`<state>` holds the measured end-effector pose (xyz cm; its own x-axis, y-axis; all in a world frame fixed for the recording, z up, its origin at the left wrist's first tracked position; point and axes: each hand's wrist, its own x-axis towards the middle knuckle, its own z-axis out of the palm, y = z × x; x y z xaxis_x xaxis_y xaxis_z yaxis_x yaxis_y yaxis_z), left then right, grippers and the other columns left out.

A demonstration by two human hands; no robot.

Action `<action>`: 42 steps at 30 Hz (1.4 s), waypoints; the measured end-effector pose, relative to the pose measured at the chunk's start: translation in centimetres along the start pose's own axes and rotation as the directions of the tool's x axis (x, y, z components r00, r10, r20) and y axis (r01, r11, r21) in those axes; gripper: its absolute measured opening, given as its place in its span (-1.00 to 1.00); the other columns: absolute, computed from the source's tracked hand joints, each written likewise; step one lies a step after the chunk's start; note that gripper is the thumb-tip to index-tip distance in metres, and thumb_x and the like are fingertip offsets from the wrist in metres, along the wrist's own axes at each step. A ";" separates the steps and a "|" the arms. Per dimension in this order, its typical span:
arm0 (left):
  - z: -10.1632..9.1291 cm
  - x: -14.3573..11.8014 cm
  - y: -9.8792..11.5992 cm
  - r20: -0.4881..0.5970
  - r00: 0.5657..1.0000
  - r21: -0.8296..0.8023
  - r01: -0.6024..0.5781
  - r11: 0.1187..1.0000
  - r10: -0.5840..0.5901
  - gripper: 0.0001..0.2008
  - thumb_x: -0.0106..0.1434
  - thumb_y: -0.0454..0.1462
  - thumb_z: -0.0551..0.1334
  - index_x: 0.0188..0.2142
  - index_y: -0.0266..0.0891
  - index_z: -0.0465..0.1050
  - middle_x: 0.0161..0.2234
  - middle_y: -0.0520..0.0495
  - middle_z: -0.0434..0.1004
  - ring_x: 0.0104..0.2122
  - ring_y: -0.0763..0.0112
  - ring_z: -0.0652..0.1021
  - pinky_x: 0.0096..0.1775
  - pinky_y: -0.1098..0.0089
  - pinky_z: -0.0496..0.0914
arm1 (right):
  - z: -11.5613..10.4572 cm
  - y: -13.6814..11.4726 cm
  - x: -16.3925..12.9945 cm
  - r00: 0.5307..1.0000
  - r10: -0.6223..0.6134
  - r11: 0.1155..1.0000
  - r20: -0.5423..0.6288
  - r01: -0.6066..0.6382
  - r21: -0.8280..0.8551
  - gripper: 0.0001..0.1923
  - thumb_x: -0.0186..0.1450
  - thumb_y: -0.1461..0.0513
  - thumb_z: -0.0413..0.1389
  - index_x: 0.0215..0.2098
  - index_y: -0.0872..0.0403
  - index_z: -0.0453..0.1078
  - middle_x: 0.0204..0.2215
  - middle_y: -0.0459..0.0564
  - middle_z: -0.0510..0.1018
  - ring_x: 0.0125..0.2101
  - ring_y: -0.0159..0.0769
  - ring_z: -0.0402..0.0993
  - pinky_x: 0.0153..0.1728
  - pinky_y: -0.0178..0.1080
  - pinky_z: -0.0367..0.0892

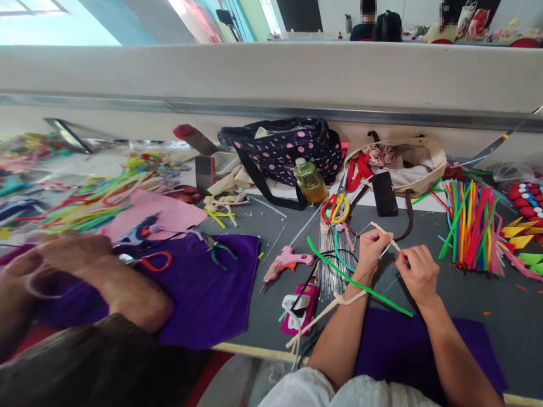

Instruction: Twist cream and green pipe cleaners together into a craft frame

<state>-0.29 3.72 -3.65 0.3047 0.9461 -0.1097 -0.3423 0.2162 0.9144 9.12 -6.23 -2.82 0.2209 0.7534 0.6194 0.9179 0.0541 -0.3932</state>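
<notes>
My left hand is pinching the cream stem, thumb and fingertips clamping together; at four o'clock from it, my right hand is gripping the stem's lower end. The glue gun is lying at nine o'clock from my left hand.

Cream pipe cleaner, pink glue gun, purple cloth, navy pink-spotted bag

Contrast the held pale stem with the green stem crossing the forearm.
The pale stem is cream, the green stem vivid green.
Left hand and right hand pinch the pale stem, not the green stem.
The green stem shows longer than the pale stem.
Both look slender.
</notes>
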 end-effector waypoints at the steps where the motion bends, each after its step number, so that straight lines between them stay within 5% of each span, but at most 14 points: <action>1: -0.1 0.1 0.0 -0.005 1.000 -0.001 -0.004 1.000 0.004 -0.60 -0.09 -0.15 0.40 -0.73 -0.30 0.24 -0.69 0.12 0.14 -0.61 0.64 0.13 -0.53 0.49 0.05 | 0.0 0.0 0.0 1.000 0.017 0.999 0.004 -0.017 0.040 -0.86 0.28 0.32 0.06 -0.43 0.04 0.39 -0.51 -0.04 0.49 -0.41 -0.28 0.36 -0.33 -0.24 0.25; 6: -0.5 0.6 -0.4 -0.078 0.997 -0.030 0.003 1.000 -0.005 -0.58 -0.08 -0.12 0.40 -0.73 -0.30 0.22 -0.70 0.14 0.10 -0.63 0.66 0.09 -0.54 0.49 0.01 | -0.1 0.8 -0.1 0.963 0.253 0.858 0.096 -0.269 0.437 -0.86 0.32 0.22 0.05 -0.34 0.03 0.44 -0.41 -0.05 0.52 -0.36 -0.29 0.44 -0.31 -0.24 0.33; 9: -0.6 0.7 -0.5 -0.088 0.996 -0.037 -0.001 0.999 -0.002 -0.57 -0.08 -0.12 0.40 -0.73 -0.29 0.21 -0.71 0.14 0.09 -0.64 0.66 0.08 -0.55 0.49 0.00 | -0.1 1.3 -0.2 0.925 0.358 0.775 0.126 -0.370 0.513 -0.85 0.32 0.19 0.06 -0.33 0.04 0.45 -0.40 -0.06 0.51 -0.37 -0.30 0.46 -0.33 -0.25 0.35; 21: 0.0 0.3 -0.2 -0.072 0.993 0.115 -0.084 0.990 0.093 -0.63 -0.04 -0.14 0.36 -0.73 -0.30 0.27 -0.69 0.09 0.20 -0.61 0.61 0.17 -0.51 0.48 0.09 | 0.2 1.0 0.0 0.988 0.088 0.984 0.128 -0.106 0.142 -0.85 0.32 0.26 0.05 -0.39 0.03 0.42 -0.46 -0.06 0.52 -0.37 -0.29 0.39 -0.29 -0.25 0.26; 35: 0.5 -0.2 -0.7 -0.062 0.993 0.178 -0.083 0.980 0.096 -0.64 -0.01 -0.17 0.33 -0.73 -0.28 0.23 -0.69 0.09 0.17 -0.61 0.60 0.15 -0.53 0.47 0.06 | 0.9 0.9 0.0 0.996 -0.033 0.985 0.080 0.046 -0.164 -0.82 0.26 0.34 0.02 -0.49 0.05 0.32 -0.53 -0.05 0.42 -0.39 -0.27 0.29 -0.36 -0.25 0.17; 40: 0.3 0.2 -0.6 -0.078 0.995 0.105 -0.058 0.993 0.066 -0.62 -0.05 -0.14 0.35 -0.73 -0.29 0.23 -0.70 0.11 0.16 -0.62 0.62 0.14 -0.53 0.48 0.05 | 1.2 1.3 -0.1 0.975 0.207 0.963 0.087 -0.218 0.158 -0.84 0.24 0.26 0.06 -0.51 0.05 0.36 -0.53 -0.07 0.42 -0.40 -0.29 0.31 -0.34 -0.25 0.23; 42: 0.0 0.5 -0.5 -0.083 0.996 0.035 -0.023 0.999 0.026 -0.61 -0.07 -0.13 0.37 -0.73 -0.29 0.22 -0.71 0.12 0.14 -0.63 0.63 0.12 -0.54 0.49 0.03 | 1.2 1.7 -0.1 0.884 0.391 0.770 0.257 -0.467 0.434 -0.81 0.25 0.15 0.10 -0.47 0.06 0.40 -0.53 -0.09 0.42 -0.44 -0.32 0.33 -0.37 -0.26 0.29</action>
<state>0.02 4.08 -4.17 0.2209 0.9681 -0.1183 -0.3182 0.1862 0.9296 10.26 -5.45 -4.39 0.4698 0.8553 0.2188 0.4604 -0.0259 -0.8873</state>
